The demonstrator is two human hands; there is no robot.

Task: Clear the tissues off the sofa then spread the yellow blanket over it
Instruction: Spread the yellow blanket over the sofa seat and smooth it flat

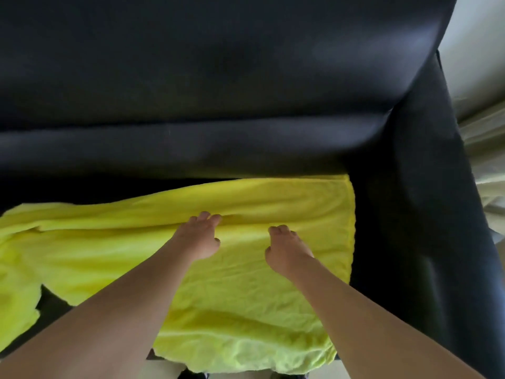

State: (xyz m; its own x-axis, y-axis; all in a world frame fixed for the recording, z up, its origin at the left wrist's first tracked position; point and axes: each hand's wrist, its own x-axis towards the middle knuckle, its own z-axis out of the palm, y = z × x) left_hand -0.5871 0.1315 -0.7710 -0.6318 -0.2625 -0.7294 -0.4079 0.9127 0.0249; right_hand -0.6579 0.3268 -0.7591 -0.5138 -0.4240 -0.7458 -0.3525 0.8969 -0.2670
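yellow blanket on sofa; left hand flat, right hand curled, grip unclear.

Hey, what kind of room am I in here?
Probably a living room in a home. A black sofa fills the view, a yellow blanket lies on its seat, and pale fabric, perhaps curtains, hangs beside it.

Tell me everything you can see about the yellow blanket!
The yellow blanket is bright, soft-looking cloth, wrinkled and not fully flat. It lies on the black sofa seat, its right edge by the armrest, its front edge hanging down. A fold runs across it. The left hand and right hand rest on it.
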